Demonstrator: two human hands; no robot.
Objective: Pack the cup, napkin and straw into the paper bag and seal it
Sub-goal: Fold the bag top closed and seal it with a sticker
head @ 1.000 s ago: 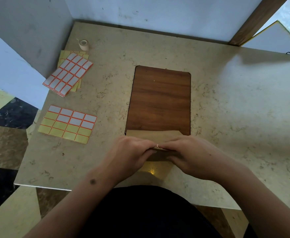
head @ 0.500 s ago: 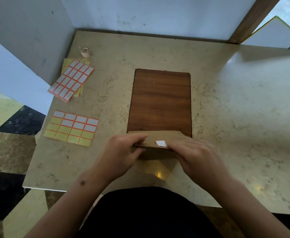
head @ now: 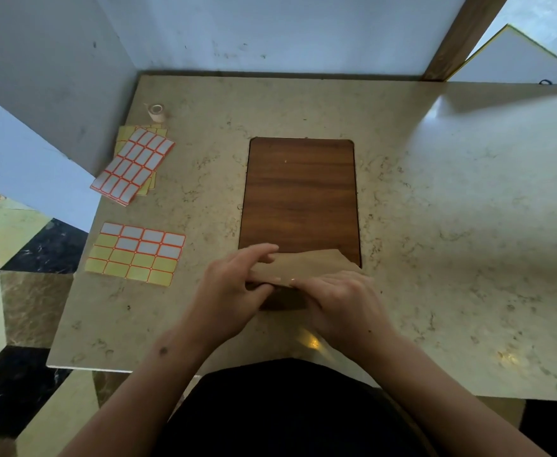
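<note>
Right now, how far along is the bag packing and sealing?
Done, it seems: no cup, napkin or straw lies on the table, so they are presumably inside the paper bag, though its contents are hidden. In hand: the left hand and right hand press the folded top flap at the wooden board's near edge. Left: no sticker shows on the flap, so I cannot confirm the seal.

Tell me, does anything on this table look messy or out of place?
Mostly tidy. The one oddity: the stack of sticker sheets near the far left edge lies skewed and fanned, while the single sticker sheet nearer the person lies almost square to the table edge.
</note>
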